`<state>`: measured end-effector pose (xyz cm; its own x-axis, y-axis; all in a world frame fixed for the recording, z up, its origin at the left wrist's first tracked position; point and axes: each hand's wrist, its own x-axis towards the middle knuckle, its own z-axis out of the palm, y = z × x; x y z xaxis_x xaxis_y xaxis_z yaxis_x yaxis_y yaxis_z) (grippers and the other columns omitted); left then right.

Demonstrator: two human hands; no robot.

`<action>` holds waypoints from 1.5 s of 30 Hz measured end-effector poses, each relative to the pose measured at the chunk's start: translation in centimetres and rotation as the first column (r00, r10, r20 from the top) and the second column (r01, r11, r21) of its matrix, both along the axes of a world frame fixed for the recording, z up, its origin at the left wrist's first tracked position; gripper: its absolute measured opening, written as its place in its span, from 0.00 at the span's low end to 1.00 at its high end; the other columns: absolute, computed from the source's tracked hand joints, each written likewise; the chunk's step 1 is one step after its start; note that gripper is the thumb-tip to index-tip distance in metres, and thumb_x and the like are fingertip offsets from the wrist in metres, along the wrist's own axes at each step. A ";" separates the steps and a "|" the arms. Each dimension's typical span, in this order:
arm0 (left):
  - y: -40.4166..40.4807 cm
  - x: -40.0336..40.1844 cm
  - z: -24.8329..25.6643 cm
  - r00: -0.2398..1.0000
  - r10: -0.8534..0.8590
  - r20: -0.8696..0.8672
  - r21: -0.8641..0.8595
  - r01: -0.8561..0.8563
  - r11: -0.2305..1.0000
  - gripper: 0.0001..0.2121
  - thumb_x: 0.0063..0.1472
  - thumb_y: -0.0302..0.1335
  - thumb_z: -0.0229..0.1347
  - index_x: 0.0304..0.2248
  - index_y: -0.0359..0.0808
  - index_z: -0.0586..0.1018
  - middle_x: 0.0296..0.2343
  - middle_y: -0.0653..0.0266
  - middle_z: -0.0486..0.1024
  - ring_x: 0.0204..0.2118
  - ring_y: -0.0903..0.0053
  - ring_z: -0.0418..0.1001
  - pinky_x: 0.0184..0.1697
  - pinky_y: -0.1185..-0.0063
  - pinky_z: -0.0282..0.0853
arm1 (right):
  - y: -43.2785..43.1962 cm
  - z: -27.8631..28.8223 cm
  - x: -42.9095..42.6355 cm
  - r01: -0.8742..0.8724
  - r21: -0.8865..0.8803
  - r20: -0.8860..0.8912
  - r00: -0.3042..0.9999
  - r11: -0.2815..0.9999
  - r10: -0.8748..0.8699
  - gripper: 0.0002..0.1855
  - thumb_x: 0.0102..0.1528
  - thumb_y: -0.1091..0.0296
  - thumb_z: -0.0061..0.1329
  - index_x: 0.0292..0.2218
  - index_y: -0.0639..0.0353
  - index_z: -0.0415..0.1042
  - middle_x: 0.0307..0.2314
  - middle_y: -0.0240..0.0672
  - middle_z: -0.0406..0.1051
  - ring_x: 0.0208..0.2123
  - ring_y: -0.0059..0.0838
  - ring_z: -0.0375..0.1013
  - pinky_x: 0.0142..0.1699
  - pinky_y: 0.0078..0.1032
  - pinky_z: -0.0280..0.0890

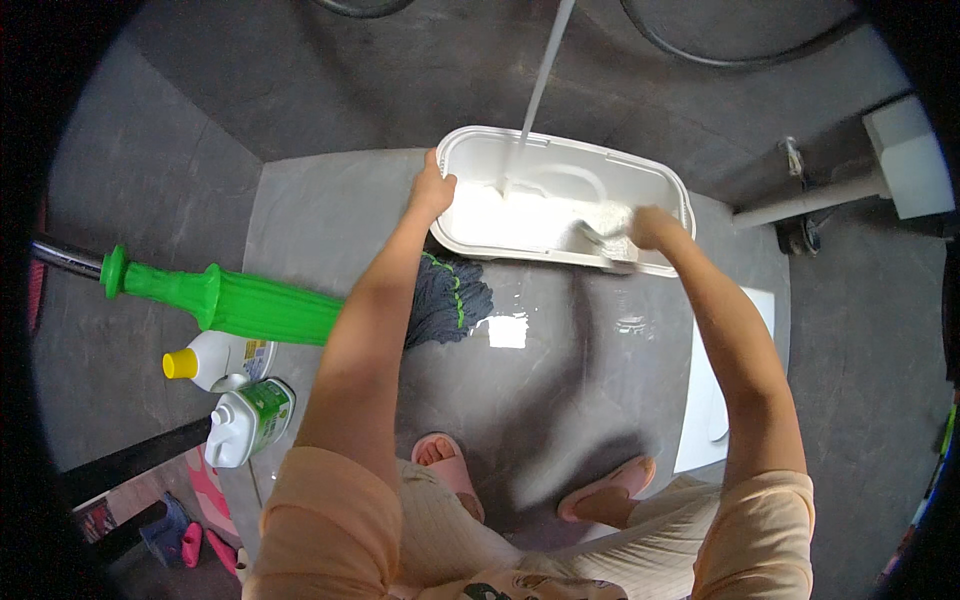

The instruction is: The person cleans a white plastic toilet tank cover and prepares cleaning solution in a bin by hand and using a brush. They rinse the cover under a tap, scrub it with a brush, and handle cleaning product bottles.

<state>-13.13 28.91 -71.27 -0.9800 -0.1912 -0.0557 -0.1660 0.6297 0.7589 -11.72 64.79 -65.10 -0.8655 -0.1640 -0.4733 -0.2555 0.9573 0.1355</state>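
Observation:
A white plastic tub (637, 176) stands on the wet floor against the wall, and a stream of water (545, 75) falls into it. My left hand (433, 189) grips the tub's left rim, thumb over the edge. At the right end, my right hand (654, 227) is closed on a blurred brush (616, 240), which is over the tub near its front rim. The brush's exact shape is hard to make out. Below the tub's left end lies a grey mop head (450, 300), joined to a green plastic mop sleeve (277, 304), partly behind my left forearm.
A white bottle with a yellow cap (217, 360) and a white jug with a green label (259, 420) stand at the left. A white panel (712, 405) lies at the right. Pink slippers (450, 472) are on my feet. A pipe (810, 201) runs along the right.

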 end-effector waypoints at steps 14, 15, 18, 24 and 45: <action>-0.5 -0.2 0.1 1.000 0.015 0.005 0.007 -0.015 1.000 0.27 0.48 0.27 0.48 0.49 0.36 0.54 0.36 0.39 0.67 0.40 0.51 0.66 0.44 0.67 0.60 | 3.6 -3.3 -0.6 -0.223 0.001 -0.019 0.975 0.975 0.223 0.13 0.48 0.67 0.36 0.27 0.59 0.73 0.26 0.47 0.70 0.29 0.43 0.70 0.36 0.35 0.64; -0.8 0.1 0.1 1.000 0.006 0.013 -0.004 -0.006 1.000 0.27 0.48 0.27 0.48 0.49 0.36 0.54 0.36 0.39 0.67 0.40 0.51 0.66 0.44 0.67 0.60 | -1.8 -2.5 -0.1 -0.086 -0.058 0.036 0.995 0.995 0.088 0.15 0.50 0.62 0.34 0.26 0.59 0.73 0.28 0.49 0.69 0.30 0.45 0.69 0.38 0.35 0.63; 1.0 0.1 1.3 1.000 -0.015 0.008 0.006 0.015 1.000 0.27 0.48 0.27 0.48 0.49 0.36 0.54 0.35 0.40 0.68 0.39 0.51 0.66 0.44 0.67 0.61 | -11.5 -1.2 -0.2 -0.014 -0.202 0.108 0.994 0.979 0.037 0.15 0.49 0.63 0.36 0.32 0.60 0.71 0.34 0.47 0.68 0.37 0.44 0.68 0.41 0.34 0.63; 0.5 0.2 1.6 1.000 -0.002 -0.002 0.006 0.002 1.000 0.27 0.48 0.27 0.48 0.49 0.37 0.54 0.35 0.40 0.68 0.39 0.51 0.66 0.43 0.66 0.61 | -10.7 2.1 -1.4 0.118 -0.187 -0.007 0.993 0.975 -0.121 0.14 0.48 0.67 0.37 0.36 0.58 0.70 0.36 0.42 0.68 0.40 0.40 0.68 0.44 0.33 0.62; 1.3 -0.1 1.1 1.000 -0.003 -0.017 0.000 0.003 1.000 0.27 0.48 0.26 0.47 0.49 0.34 0.54 0.36 0.40 0.68 0.40 0.51 0.66 0.44 0.67 0.60 | 2.5 3.2 0.0 0.223 0.215 -0.128 0.972 0.951 -0.199 0.14 0.49 0.69 0.35 0.34 0.60 0.71 0.34 0.45 0.69 0.37 0.40 0.70 0.39 0.32 0.65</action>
